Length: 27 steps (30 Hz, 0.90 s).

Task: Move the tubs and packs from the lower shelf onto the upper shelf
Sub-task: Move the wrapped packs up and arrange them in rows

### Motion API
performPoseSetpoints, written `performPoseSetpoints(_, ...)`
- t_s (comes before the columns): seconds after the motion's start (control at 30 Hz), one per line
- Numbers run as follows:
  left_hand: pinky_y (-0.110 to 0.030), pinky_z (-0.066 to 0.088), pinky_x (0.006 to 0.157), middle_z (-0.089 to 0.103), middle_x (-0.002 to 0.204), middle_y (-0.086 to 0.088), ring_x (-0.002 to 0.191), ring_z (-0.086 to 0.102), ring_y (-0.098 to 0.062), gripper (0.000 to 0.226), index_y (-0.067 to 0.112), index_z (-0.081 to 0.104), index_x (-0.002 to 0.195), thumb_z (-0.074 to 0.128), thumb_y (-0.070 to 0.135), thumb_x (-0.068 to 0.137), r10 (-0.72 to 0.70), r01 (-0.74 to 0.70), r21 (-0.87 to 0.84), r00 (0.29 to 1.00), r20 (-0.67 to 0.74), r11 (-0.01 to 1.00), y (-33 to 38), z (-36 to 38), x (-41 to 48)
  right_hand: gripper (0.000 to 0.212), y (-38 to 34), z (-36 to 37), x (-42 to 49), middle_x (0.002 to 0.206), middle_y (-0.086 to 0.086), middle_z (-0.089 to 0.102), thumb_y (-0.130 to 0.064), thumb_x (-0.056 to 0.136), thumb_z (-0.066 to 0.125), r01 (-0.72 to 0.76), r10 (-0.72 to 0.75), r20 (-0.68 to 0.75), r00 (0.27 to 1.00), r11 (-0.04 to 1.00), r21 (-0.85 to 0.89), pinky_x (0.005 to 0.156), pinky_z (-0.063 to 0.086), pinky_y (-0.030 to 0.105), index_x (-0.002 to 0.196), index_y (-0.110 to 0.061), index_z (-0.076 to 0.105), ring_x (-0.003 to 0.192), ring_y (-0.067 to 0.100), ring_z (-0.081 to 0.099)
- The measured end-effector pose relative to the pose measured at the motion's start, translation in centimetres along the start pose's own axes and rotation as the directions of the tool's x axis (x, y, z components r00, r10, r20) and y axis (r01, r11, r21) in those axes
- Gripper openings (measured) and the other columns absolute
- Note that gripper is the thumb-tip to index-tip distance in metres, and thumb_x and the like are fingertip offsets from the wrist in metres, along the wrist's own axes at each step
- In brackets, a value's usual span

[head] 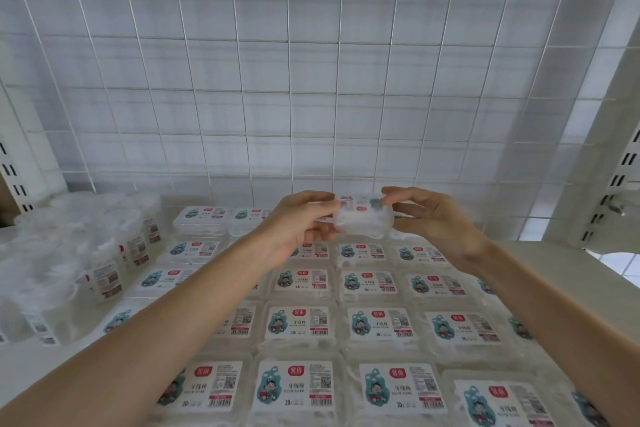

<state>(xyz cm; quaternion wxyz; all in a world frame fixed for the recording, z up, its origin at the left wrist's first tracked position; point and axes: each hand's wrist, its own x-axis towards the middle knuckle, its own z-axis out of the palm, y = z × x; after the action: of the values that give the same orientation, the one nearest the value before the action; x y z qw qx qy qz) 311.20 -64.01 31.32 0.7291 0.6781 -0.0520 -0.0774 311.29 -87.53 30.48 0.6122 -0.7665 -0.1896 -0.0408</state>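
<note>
- We see a clear pack (363, 218) held up between two hands, just above the far row of packs and a little past the middle of the view toward 6 o'clock.
- The left hand (298, 222) grips the pack's end at its 9 o'clock, with the thumb on top and the fingers curled beneath.
- The right hand (440, 222) pinches the opposite end at 3 o'clock, thumb and fingertips closed on the rim.
- The pack is tilted, its label facing up and toward us; we cannot tell whether it touches anything under it.
- Below it, from 4 to 8 o'clock, labelled packs (299, 322) lie flat in tight rows on the white shelf (554, 260), each with a cartoon figure, a red badge and a barcode.
- At 9 o'clock of those rows stand clear tubs (104, 253), crowded together and stacked, with small labels on their sides.
- A white wire grid (311, 62) fills the view from 10 to 2 o'clock behind the shelf.
- At 3 o'clock a slotted white upright (620, 184) rises beside the shelf's edge.
</note>
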Motion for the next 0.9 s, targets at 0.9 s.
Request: performPoseSetpoints(0.9,-0.027,0.056,0.075,0.074,0.105,-0.005,0.091,0.072,-0.018,0.036,0.015,0.059,0.125,0.068,0.021,0.091,0.106,-0.154,0.265,0.977,0.187,0.952,-0.7,1.7,-0.6,0.048,-1.6,0.6,-0.7,0.101,0.012,0.073,-0.007,0.086,0.070,-0.090,0.089,0.043,0.995,0.996,0.028,0.071,0.058,0.033,0.130,-0.017,0.052,0.080,0.030,0.071)
